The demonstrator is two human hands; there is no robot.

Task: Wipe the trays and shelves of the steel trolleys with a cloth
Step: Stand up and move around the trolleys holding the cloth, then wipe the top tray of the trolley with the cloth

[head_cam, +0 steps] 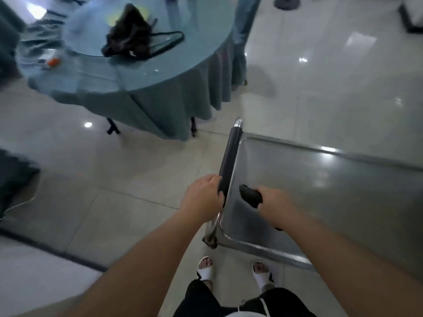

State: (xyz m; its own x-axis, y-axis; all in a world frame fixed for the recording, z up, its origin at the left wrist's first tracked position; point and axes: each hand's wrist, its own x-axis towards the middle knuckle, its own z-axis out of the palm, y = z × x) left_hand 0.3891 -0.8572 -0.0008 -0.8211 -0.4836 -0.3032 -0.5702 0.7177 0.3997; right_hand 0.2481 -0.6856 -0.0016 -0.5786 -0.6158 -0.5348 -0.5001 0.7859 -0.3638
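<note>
A steel trolley stands in front of me, its top tray [320, 186] a bare, shiny metal surface running off to the right. A black padded handle bar [229, 161] runs along the tray's left end. My left hand [202, 197] is wrapped around the lower part of that bar. My right hand [274, 205] hovers over the tray's near-left corner, shut on a dark cloth [250, 195] that sticks out ahead of the fingers just above the metal.
A round table [160, 72] with blue-grey cloth and glass top stands ahead left, carrying a black bag [132, 34] and a small orange-capped item [53, 61]. Its legs reach the glossy tiled floor [320, 88]. A dark object [16, 179] sits at far left. My sandalled feet [233, 269] are below.
</note>
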